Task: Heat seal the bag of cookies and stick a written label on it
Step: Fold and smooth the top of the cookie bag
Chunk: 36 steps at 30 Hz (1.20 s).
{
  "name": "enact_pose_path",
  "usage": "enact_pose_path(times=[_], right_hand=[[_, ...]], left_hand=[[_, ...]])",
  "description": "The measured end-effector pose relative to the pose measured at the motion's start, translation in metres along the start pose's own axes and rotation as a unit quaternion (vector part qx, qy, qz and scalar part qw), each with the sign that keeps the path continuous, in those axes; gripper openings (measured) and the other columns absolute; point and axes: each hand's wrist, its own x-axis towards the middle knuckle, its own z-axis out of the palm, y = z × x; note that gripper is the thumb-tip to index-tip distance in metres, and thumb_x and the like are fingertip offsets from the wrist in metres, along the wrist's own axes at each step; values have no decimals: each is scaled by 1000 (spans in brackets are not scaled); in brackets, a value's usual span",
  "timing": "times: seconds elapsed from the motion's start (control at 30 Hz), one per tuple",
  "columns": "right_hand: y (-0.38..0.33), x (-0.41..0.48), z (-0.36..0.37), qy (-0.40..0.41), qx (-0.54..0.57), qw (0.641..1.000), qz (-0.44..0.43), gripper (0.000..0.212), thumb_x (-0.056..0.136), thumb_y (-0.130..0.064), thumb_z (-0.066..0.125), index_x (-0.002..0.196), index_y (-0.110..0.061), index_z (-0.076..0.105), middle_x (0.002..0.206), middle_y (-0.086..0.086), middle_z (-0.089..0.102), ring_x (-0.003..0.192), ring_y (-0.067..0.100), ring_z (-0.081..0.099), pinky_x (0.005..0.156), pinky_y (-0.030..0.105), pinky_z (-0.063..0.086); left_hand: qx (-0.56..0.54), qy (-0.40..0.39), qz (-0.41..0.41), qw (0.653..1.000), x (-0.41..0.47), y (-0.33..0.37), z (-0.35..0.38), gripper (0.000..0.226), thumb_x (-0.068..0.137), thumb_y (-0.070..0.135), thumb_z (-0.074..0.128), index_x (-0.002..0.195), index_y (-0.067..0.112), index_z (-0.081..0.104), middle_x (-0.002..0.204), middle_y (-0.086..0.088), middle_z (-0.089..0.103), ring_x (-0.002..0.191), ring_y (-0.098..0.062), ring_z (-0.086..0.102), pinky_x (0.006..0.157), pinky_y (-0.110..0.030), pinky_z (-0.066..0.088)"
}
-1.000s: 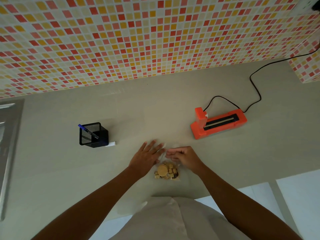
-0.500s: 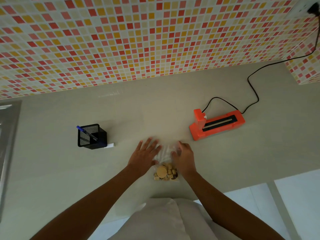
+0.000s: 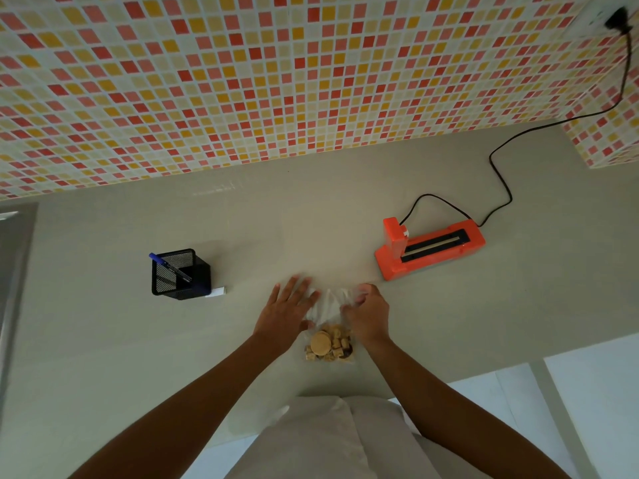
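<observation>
A clear plastic bag of cookies [image 3: 328, 345] lies on the grey counter near its front edge, its empty top part spread away from me. My left hand [image 3: 285, 311] lies flat with fingers apart on the bag's left side. On the bag's right side, my right hand [image 3: 368, 314] has its fingers curled on the plastic at the top. An orange heat sealer [image 3: 428, 248] stands to the right and farther back, its lid raised at the left end. A white label pad [image 3: 216, 292] lies beside a black mesh pen holder [image 3: 179, 274] holding a blue pen [image 3: 169, 267].
The sealer's black cord [image 3: 501, 178] runs back to a wall socket [image 3: 619, 17] at the top right. A tiled wall closes off the counter at the back. A steel sink edge [image 3: 15, 257] is at the far left. The counter's front edge [image 3: 484, 371] runs just below the bag.
My right hand has shifted from across the bag's top to its right side and curled its fingers on the plastic. The left hand stays flat on the left side.
</observation>
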Motion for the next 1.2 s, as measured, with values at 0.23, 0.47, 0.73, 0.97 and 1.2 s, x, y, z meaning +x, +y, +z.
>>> enact_pose_path(times=[0.23, 0.47, 0.73, 0.97, 1.2], right_hand=[[4, -3, 1, 15, -40, 999, -19, 53, 78, -9, 75, 127, -11, 55, 113, 9, 61, 101, 23, 60, 79, 24, 47], [-4, -8, -2, 9, 14, 1000, -4, 48, 81, -8, 69, 128, -8, 56, 92, -5, 63, 88, 17, 63, 75, 28, 52], [-3, -2, 1, -11, 9, 1000, -1, 31, 77, -7, 73, 107, -8, 67, 87, -3, 65, 77, 11, 61, 62, 13, 45], [7, 0, 1, -36, -41, 997, -49, 18, 73, -7, 75, 81, -19, 64, 85, -2, 65, 77, 14, 61, 58, 14, 42], [15, 6, -4, -56, 19, 997, -55, 10, 76, -16, 81, 85, -11, 80, 75, 3, 75, 66, 13, 65, 64, 17, 48]], left_hand=[[-3, 3, -3, 1000, 0, 1, 2, 74, 90, 49, 55, 152, 26, 22, 162, -6, 12, 149, -32, 8, 117, -52, 15], [-16, 2, 0, 1000, 2, -1, 1, 75, 86, 50, 61, 150, 27, 29, 160, -7, 21, 148, -32, 16, 114, -54, 21], [-32, 2, -2, 999, 1, 0, -2, 79, 77, 49, 71, 145, 26, 38, 155, -9, 34, 144, -33, 28, 109, -55, 33], [-80, 15, -66, 994, -3, 4, -9, 102, 82, 57, 61, 153, 19, -2, 163, -9, 6, 150, -27, 3, 120, -53, 14], [-105, 24, -148, 983, -2, 5, -21, 109, 67, 65, 72, 149, 15, 23, 149, -7, 34, 133, -28, 35, 105, -42, 35]])
